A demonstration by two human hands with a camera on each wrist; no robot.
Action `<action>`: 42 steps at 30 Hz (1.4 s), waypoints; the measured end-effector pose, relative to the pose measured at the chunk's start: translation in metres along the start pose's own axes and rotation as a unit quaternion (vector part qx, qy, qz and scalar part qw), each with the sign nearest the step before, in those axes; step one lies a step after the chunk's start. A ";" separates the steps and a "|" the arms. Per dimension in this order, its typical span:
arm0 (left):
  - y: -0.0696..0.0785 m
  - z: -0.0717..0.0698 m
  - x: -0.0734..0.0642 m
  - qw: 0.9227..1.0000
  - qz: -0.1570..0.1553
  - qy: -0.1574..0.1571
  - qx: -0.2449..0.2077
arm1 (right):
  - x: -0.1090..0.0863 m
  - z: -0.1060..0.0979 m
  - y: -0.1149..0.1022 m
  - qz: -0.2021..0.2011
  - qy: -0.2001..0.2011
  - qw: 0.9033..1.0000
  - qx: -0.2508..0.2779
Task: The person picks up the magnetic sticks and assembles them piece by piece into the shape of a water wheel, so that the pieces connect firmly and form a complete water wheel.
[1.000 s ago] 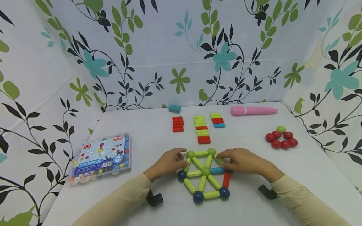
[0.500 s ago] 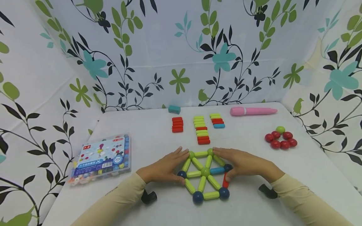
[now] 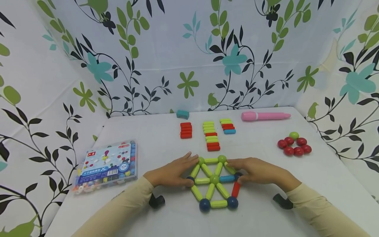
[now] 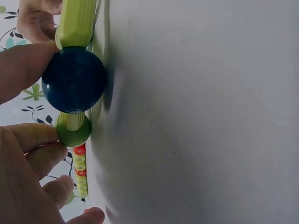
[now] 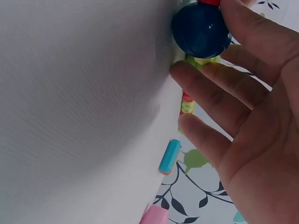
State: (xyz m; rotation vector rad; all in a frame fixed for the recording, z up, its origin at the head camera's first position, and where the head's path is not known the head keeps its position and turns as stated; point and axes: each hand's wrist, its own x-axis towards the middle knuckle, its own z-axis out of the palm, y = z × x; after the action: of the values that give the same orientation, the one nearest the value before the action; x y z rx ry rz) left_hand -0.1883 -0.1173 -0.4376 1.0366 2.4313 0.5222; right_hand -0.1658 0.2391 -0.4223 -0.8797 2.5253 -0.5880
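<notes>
A flat wheel-shaped model of balls and rods lies on the white table, with a green ball [image 3: 214, 179] at its hub. Green rods [image 3: 219, 204] form most of it, along with one blue rod [image 3: 227, 178] and one red rod [image 3: 235, 190]. My left hand [image 3: 173, 171] rests along its left side, thumb at a dark blue ball [image 4: 74, 80] and fingertips against a green ball [image 4: 74, 133]. On the right side my right hand [image 3: 256, 170] touches it, thumb against another dark blue ball [image 5: 201, 30] and the fingers extended, some beside the ball and some spread below it.
Behind the model lie rows of red rods [image 3: 186, 130] and mixed rods [image 3: 210, 135]. A teal block [image 3: 182, 114] and a pink pen-shaped thing [image 3: 265, 116] are at the back edge. To the left stands a clear parts box [image 3: 108, 163]; red balls [image 3: 298, 151] sit at right.
Both hands came to the model's sides; the left fingers straightened from a curl, and the right thumb stays on the side ball. The model has turned slightly, its near balls shifting left.
</notes>
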 end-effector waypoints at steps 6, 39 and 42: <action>-0.004 -0.017 0.014 0.995 -0.046 0.081 0.047 | 0.001 0.000 -0.003 -0.011 0.010 1.000 -0.011; 0.017 -0.023 0.045 0.970 -0.048 0.207 -0.116 | -0.005 0.004 0.001 -0.004 0.094 0.996 -0.009; 0.033 -0.013 0.036 0.973 -0.001 0.163 -0.165 | -0.004 0.004 0.001 -0.004 0.089 0.996 -0.008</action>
State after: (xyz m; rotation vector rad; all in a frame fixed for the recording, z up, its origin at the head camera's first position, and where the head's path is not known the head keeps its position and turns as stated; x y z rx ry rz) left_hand -0.1984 -0.0715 -0.4197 0.8603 2.4958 1.1307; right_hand -0.1611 0.2415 -0.4252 -0.8790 2.6908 -0.6763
